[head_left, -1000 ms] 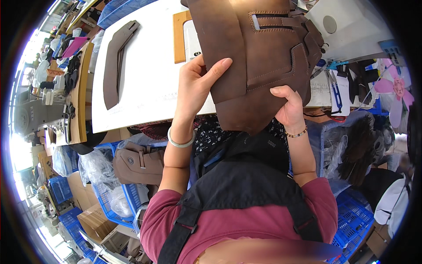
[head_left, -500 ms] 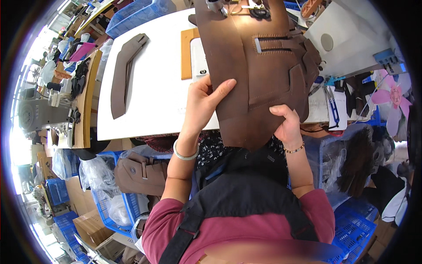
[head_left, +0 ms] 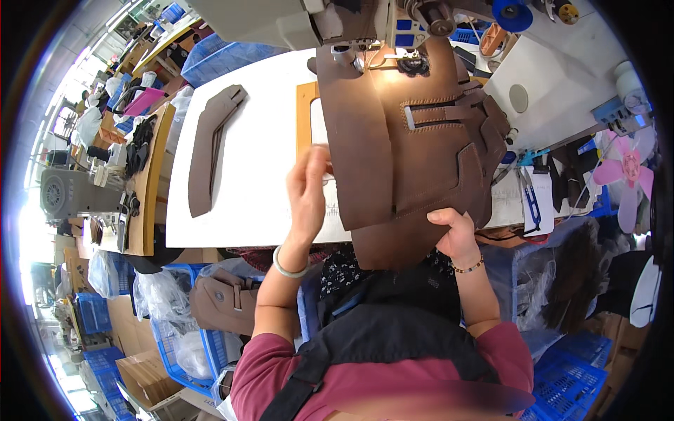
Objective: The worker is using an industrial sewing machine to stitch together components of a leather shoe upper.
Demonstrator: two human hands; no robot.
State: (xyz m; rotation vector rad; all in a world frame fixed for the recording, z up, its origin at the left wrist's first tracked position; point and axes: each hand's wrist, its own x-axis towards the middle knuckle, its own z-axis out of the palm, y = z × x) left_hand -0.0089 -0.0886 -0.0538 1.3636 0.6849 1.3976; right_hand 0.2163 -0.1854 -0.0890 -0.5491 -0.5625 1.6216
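A large brown leather-like panel [head_left: 365,161] with stitched seams and a stitched slot spans the sewing machine [head_left: 414,21] bed and hangs over the table's near edge. Its far end lies under the lit needle area. My right hand [head_left: 458,235] grips the near right edge, thumb on top and fingers underneath. At the panel's left edge is my left hand [head_left: 307,193], fingers loosely bent and slightly blurred, not gripping the panel. Whether its fingertips touch the edge is hard to see. A long narrow folded brown piece [head_left: 210,154] lies on the white table [head_left: 267,154] to the left.
An orange-brown frame-shaped piece [head_left: 304,116] lies beside the panel. Blue-handled snips [head_left: 531,203] rest on white paper at right, near a pink fan [head_left: 630,168]. Blue crates [head_left: 186,344] with plastic bags and brown pieces stand below the table on the left.
My left hand has let go of the panel's left edge and shifted left, its thumb off the top. The right hand keeps its grip. The whole view has tilted, showing more of the machine.
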